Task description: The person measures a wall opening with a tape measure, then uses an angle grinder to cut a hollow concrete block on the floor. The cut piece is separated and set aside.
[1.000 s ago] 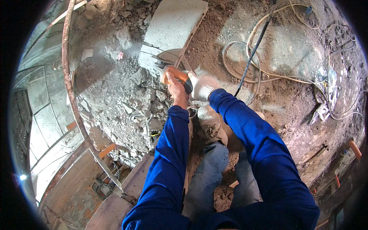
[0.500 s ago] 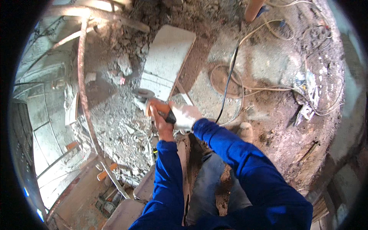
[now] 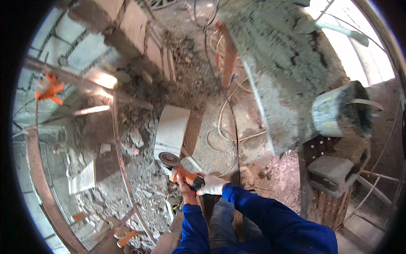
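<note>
I hold an orange-and-black angle grinder (image 3: 181, 172) with both hands, its dark round disc (image 3: 169, 159) at the far left end of the tool. My bare left hand (image 3: 187, 191) is closed around the body behind the disc. On the black rear end, my right hand (image 3: 212, 185) is closed in a white glove. Just beyond the disc lies a pale flat block (image 3: 172, 129) on the rubble, with a straight line across its near part. The disc overlaps the block's near edge in view; I cannot tell whether they touch.
Broken rubble (image 3: 144, 180) lies left, crossed by a slanting pole (image 3: 119, 152). Cables (image 3: 234, 114) run over the floor ahead. At the right, a mortar-covered board (image 3: 279, 63) carries a dirty bucket (image 3: 336, 112); a hollow block (image 3: 330, 171) sits below it. A block wall (image 3: 114, 29) rises far left.
The view has tilted upward, bringing in the wall, board and bucket. My hands and the grinder sit lower in the picture, still near the pale block's near edge. Both grips are unchanged.
</note>
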A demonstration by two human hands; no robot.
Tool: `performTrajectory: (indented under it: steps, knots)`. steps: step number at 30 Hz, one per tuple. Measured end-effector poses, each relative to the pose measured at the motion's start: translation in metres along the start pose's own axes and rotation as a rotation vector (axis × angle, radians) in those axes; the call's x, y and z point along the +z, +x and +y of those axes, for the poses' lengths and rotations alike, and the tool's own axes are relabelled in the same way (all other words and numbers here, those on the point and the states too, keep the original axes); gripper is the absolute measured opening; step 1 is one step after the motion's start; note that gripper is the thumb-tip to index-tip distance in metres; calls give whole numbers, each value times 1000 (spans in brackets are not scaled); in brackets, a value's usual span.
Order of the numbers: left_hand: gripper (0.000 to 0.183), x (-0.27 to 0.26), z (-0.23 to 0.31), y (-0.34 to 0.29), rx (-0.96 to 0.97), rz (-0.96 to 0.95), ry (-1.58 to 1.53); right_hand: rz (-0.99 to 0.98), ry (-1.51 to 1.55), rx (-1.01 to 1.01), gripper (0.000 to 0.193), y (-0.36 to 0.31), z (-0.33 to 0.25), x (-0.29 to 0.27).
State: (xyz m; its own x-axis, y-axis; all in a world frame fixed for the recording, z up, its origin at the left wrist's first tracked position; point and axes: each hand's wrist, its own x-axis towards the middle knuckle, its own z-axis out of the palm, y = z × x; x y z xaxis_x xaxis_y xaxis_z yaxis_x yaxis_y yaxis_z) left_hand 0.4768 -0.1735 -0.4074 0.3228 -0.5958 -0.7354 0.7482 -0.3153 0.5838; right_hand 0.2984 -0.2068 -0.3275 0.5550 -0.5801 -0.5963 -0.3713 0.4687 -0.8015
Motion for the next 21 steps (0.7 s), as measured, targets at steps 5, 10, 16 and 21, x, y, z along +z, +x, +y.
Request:
performTrajectory:
  steps: [5,10,16,21]
  knots:
    - [68,64,47,-32,-3,-102,203,108,65,-69,89,-25,-45,-7]
    - [75,132,102,-57,90,-259,526,367,-76,2,88,-56,-110,-15]
    - [83,212,118,-80,211,-201,1032,408,-264,146,86,-85,-180,-57]
    - [38,275,153,-103,408,-203,771,418,-317,-156,98,-115,-223,-92]
